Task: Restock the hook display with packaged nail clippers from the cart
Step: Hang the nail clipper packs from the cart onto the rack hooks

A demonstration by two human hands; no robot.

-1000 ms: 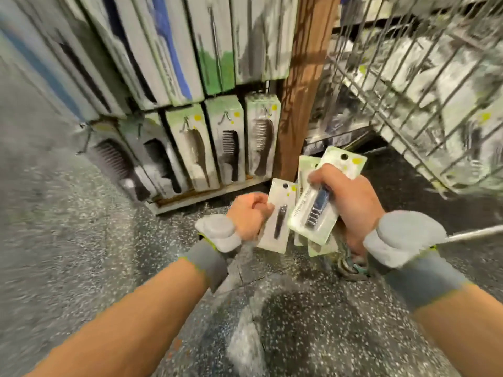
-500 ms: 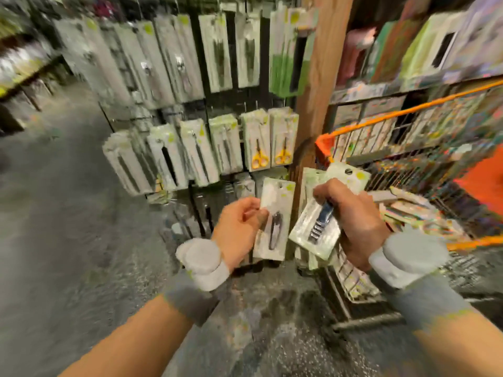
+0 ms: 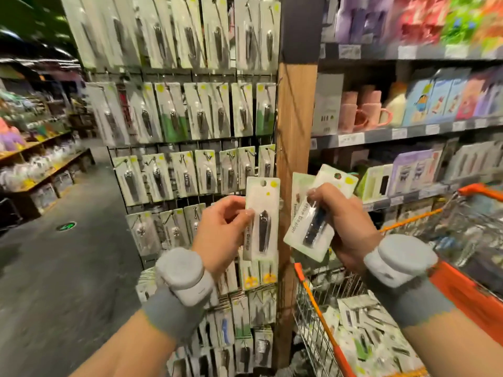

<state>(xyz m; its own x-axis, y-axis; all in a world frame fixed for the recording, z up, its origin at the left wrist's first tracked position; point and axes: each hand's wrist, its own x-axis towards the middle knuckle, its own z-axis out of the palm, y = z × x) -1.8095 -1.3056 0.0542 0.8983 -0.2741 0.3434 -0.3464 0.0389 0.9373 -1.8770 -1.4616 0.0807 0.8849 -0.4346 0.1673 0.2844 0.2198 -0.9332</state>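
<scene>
Head view puts your cart [image 3: 321, 308], orange-rimmed wire, at lower right; its basket holds a loose heap of white-and-green carded packs [image 3: 364, 330], lying flat and overlapping. Ahead, the hook display [image 3: 190, 110] carries rows of similar packs hanging upright, several deep on each hook.

Your left hand [image 3: 221, 235] pinches one nail clipper pack [image 3: 262, 219] by its left edge, thumb and fingers curled on the card, holding it upright just in front of the display beside the wooden post [image 3: 295, 126]. The card is white with a pale green top, a round hang hole and a dark clipper under clear plastic.

Your right hand [image 3: 343, 221] wraps its grip around a small stack of packs [image 3: 310, 229], tilted, above the cart; the front one shows a dark clipper.
</scene>
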